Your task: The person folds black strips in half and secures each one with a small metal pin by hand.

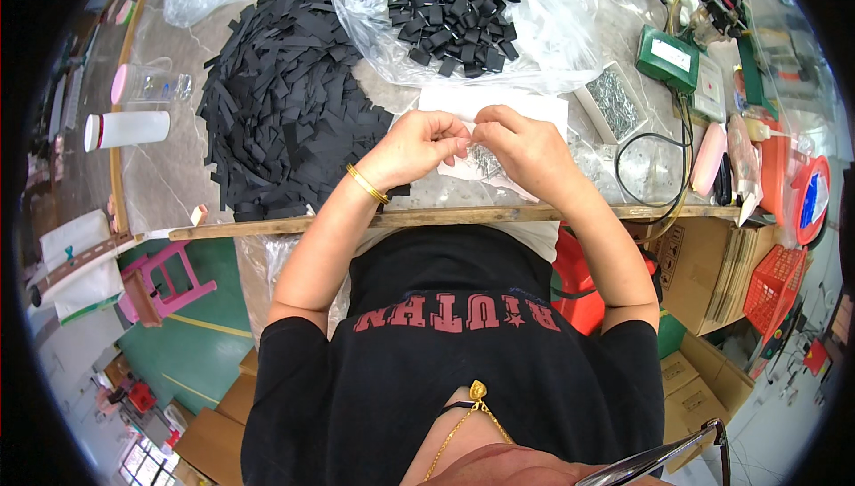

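At centre, the left hand (417,149) and right hand (527,149) pinch, each grip nearly closed, contents indiscernible; flat matte-black strips (285,103) heap upper left.

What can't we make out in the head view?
- Whatever is between the fingertips of the left hand and right hand: too small, covered by fingers.
- Count of the metal pieces on the white sheet: hands partly cover them.
- Each piece's shape in the white box: too small, tangled.
- Far end of the clear bag: cut off by the top edge.
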### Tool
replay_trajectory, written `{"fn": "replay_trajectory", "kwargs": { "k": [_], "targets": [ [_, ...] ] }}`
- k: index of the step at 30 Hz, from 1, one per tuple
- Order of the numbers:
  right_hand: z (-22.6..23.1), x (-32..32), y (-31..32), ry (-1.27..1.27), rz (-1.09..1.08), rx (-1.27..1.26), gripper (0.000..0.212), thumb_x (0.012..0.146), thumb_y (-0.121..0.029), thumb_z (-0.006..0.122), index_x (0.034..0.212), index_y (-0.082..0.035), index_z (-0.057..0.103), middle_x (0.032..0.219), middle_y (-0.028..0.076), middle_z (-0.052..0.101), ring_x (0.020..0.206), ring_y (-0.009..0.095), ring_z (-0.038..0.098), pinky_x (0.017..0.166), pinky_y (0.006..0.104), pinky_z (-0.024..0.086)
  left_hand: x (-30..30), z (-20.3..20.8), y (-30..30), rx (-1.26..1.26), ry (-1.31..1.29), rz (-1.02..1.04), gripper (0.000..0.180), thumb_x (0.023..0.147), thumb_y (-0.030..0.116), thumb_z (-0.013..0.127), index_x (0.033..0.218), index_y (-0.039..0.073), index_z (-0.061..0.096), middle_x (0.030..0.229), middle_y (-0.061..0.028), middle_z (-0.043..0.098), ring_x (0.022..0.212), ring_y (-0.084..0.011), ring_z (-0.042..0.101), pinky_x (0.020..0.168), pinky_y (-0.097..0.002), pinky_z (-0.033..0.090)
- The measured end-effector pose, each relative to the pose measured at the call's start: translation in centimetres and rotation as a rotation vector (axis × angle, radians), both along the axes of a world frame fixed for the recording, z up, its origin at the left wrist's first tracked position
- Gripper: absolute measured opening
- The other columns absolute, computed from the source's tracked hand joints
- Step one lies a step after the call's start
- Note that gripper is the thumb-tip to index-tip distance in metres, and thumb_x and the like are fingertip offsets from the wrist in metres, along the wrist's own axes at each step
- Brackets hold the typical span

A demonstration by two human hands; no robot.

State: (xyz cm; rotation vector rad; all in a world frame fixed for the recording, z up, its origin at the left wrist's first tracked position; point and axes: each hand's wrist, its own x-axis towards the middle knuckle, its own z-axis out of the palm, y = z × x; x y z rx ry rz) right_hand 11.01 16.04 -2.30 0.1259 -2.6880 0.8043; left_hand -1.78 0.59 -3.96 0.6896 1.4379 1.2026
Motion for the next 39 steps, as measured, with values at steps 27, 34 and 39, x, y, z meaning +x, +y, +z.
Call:
{"fn": "replay_trajectory", "kwargs": {
  "k": [27,34,39],
  "targets": [
    [-0.3,1.0,-0.4,-0.458,-0.231,-1.126,0.015,0.079,-0.006,0.065,0.092,-0.002,0.062,0.079,0.005,0.065,0.069,0.008,0.059,0.061,0.0229,0.047,0.3,0.2,-0.6,-0.016,-0.109,0.151,0.019,0.086,0.021,0.059,0.083,0.003,0.062,0.073,-0.0006,0.062,0.06,-0.004,0.051,0.053,-0.0167,0.037],
    [0.7,0.3,-1.4,-0.197,-0.126,-0.361,0.009,0.076,-0.005,0.064,0.085,-0.003,0.06,0.076,0.01,0.063,0.069,0.023,0.062,0.06,0.0305,0.048,1.1,0.1,-0.4,-0.008,0.063,0.139,0.019,0.084,0.018,0.058,0.084,-0.001,0.063,0.07,-0.0015,0.061,0.063,-0.0069,0.057,0.056,-0.0206,0.046],
    [0.9,0.3,-2.0,-0.269,-0.248,-0.475,0.012,0.078,-0.004,0.064,0.089,-0.002,0.062,0.077,0.01,0.064,0.069,0.019,0.063,0.062,0.0284,0.049,1.2,0.1,-0.6,0.011,0.051,0.123,0.019,0.086,0.016,0.055,0.088,-0.001,0.063,0.076,-0.0015,0.062,0.064,-0.0062,0.054,0.058,-0.0193,0.044]
  ]
}}
